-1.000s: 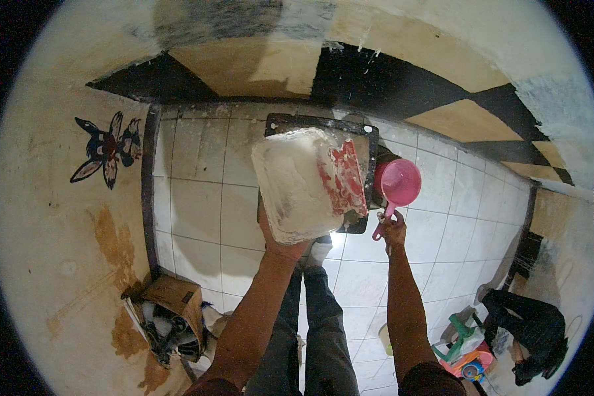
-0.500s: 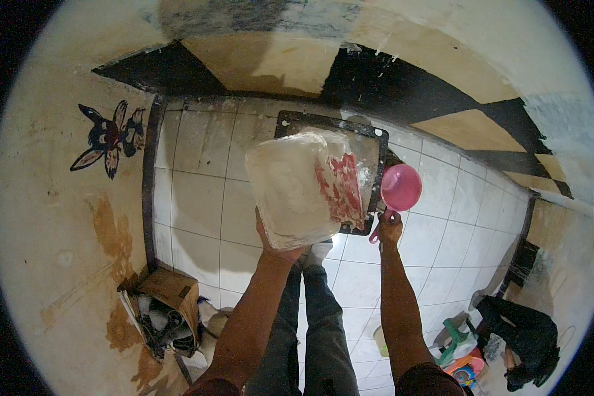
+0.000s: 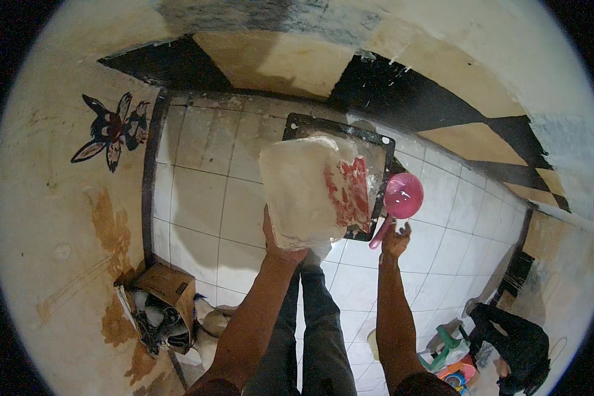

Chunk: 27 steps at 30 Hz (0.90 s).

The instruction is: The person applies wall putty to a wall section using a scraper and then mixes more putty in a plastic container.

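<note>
My left hand (image 3: 282,247) grips the near edge of a rounded rectangular board (image 3: 300,191) coated with pale putty, its thumb along the left side and the other fingers hidden beneath. A flat red piece (image 3: 356,195), smeared with the same pale stuff, shows along the board's right side; its kind is unclear. To the right is a pink dipper (image 3: 404,191) with shiny spots inside its bowl. My right hand (image 3: 396,241) is beside the dipper's handle (image 3: 380,234), fingers apart and not wrapped around it.
A dirty black tray (image 3: 386,140) lies under and behind the board on white floor tiles (image 3: 244,198). A cardboard box (image 3: 168,287) with dark items stands at lower left. Green and orange things and a dark cloth (image 3: 518,343) lie at lower right. Painted walls (image 3: 277,63) surround the floor.
My right hand has let go of the dipper's handle, and its fingers have spread to the right of it. The dipper has tilted slightly. My left hand still holds the board.
</note>
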Tool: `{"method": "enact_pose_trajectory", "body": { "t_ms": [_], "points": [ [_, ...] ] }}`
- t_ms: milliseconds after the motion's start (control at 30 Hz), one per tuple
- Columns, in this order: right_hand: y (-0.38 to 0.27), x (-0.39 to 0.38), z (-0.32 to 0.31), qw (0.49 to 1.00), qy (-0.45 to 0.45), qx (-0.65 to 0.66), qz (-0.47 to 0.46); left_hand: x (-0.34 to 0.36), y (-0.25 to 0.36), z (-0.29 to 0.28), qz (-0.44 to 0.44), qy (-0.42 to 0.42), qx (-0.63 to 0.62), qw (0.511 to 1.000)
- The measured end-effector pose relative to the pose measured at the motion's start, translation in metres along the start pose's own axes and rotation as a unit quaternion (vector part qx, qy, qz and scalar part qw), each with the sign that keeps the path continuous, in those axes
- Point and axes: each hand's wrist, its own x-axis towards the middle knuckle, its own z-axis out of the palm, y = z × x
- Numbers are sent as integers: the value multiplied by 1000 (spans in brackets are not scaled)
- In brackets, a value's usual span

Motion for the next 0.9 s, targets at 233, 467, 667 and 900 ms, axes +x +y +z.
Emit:
{"method": "enact_pose_trajectory", "body": {
  "t_ms": [233, 467, 667, 900],
  "points": [
    [-249, -80, -65, 924, -246, 251, -148, -3, 6, -8, 35, 13, 30, 999],
    [-331, -104, -55, 870, -326, -128, -346, -6, -1, 6, 32, -49, 18, 998],
    [-343, -126, -54, 832, -367, -153, -387, -2, -2, 6, 42, 10, 35, 998],
    [-334, -110, -48, 873, -312, -147, -345, -9, 1, 19, 103, -53, 110, 987]
  ]
}}
